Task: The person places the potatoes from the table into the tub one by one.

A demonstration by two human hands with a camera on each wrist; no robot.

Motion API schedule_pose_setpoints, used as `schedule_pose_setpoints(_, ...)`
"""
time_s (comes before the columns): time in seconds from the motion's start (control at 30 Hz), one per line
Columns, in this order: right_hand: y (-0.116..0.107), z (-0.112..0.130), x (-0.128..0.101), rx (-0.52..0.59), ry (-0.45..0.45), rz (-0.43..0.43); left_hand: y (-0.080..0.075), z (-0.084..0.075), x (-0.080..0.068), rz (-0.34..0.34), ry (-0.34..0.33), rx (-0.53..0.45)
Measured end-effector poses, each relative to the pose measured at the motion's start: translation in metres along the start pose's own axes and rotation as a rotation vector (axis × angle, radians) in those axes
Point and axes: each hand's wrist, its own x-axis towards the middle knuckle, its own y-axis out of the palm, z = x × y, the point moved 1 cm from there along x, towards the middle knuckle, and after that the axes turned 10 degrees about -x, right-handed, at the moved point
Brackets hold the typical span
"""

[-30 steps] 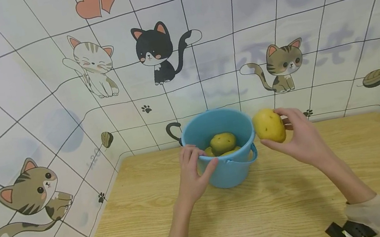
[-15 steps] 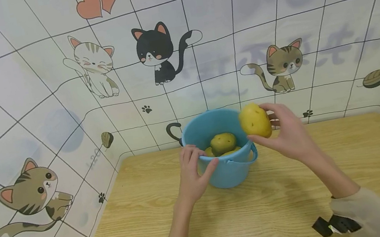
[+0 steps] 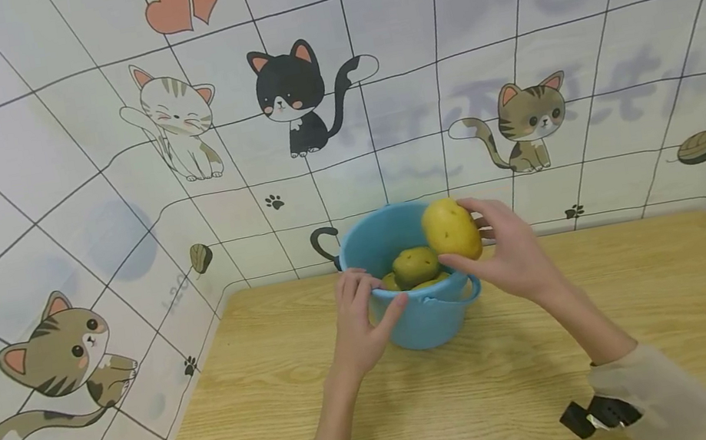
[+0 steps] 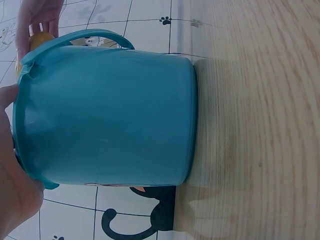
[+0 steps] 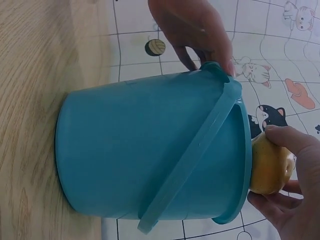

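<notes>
A person's right hand [image 3: 506, 256] holds a yellow potato [image 3: 451, 229] above the open mouth of a blue plastic bucket [image 3: 421, 317], fingers and thumb curled round it, while the left hand [image 3: 359, 324] grips the bucket's near rim, thumb outside and fingers hooked over the edge. The bucket stands upright on a pale wooden table [image 3: 655, 309], close to the tiled wall with cartoon cats [image 3: 294, 97].

Only the head camera looks into the bucket: at least two greenish-yellow potatoes [image 3: 415, 265] lie inside, one on top of the others, and the held potato hangs just over their right side without touching them.

The left wrist camera shows none of the contents. It sees the bucket's outer wall [image 4: 107, 117] side-on, its base resting flat on the table [image 4: 260, 110], its handle [image 4: 92, 36] folded down along the rim, and the left hand's palm [image 4: 15, 195] pressed against the rim. The right hand's fingertips [image 4: 37, 17] and a sliver of potato show beyond the far edge.

The right wrist camera gives the opposite flank: the handle [image 5: 192, 160] slants across the bucket's wall [image 5: 130, 150], the left hand's fingers [image 5: 200, 32] clasp the far rim, and the potato [image 5: 267, 165] sits in the right hand's fingers [image 5: 292, 142], just past the rim's lip and level with it.
</notes>
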Motion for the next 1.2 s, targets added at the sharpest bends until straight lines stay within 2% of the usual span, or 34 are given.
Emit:
schedule_pose_setpoints(0.23,0.008,0.002,0.004,0.010,-0.045,0.006,0.001,-0.001,0.001,0.002,0.002,-0.001)
schedule_pose_setpoints(0.5,0.013,0.003,0.005,0.080,-0.070,0.009,0.002,-0.002,0.003,-0.003,-0.002,-0.006)
schedule_pose_setpoints(0.8,0.013,0.000,0.002,0.071,-0.091,0.019,0.003,0.000,0.002,-0.010,0.013,-0.006)
schedule_pose_setpoints(1.2,0.009,-0.007,-0.003,0.044,-0.068,0.027,-0.002,-0.005,0.001,0.012,-0.036,0.010)
